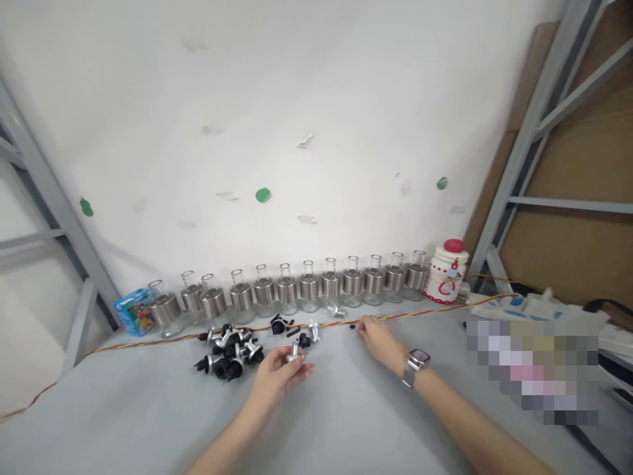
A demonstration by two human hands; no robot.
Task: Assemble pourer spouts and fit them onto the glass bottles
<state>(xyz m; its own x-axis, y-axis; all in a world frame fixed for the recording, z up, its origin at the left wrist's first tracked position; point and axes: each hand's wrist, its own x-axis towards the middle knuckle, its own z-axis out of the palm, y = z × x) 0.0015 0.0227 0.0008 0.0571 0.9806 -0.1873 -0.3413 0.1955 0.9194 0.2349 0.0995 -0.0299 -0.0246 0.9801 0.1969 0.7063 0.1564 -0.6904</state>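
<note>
My left hand [281, 371] is closed on a silver metal spout piece [295, 349], which stands upright between thumb and fingers. To its left is a heap of black-and-silver bottle pourers [232, 349]. A black pourer part [278, 326] and loose silver spout pieces [315, 331] lie just beyond the hand. On the table further right, my right hand [373, 335] has its fingertips pinched together, beside a small black piece [353, 326]. Whatever may be between those fingertips is too small to make out. A square-faced watch [417, 364] is on the right wrist.
A row of glass bottles with metal sleeves [285, 289] lines the wall. A blue box [134, 313] stands at its left end, a white jar with a red lid [445, 274] at its right. A red-and-yellow twisted cord [405, 314] crosses the grey table [346, 422].
</note>
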